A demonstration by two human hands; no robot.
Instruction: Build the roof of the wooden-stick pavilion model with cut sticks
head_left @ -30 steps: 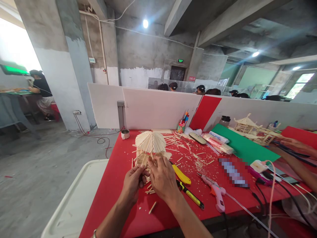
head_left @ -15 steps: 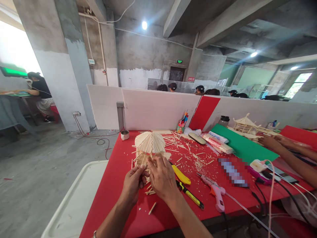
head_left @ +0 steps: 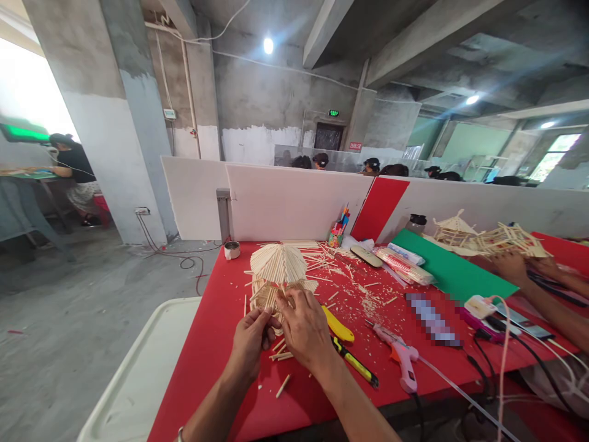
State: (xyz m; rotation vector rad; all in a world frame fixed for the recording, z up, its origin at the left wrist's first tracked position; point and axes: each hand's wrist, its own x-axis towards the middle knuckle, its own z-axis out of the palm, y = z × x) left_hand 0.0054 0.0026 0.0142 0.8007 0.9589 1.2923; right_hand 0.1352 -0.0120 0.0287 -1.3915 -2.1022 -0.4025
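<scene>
At the centre of the frame, the small pavilion of pale wooden sticks (head_left: 279, 264) is roofed but seems unfinished in front, where left hand (head_left: 249, 339) and right hand (head_left: 307, 328) have narrowly bent fingers, their grip unclear.

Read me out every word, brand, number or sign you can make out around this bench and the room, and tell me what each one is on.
No text is legible.
Green lit sign above the dark door: too small.
Red sign on the wall: pale characters, too blurred.
Pixelated object on the red table: nothing readable.
</scene>
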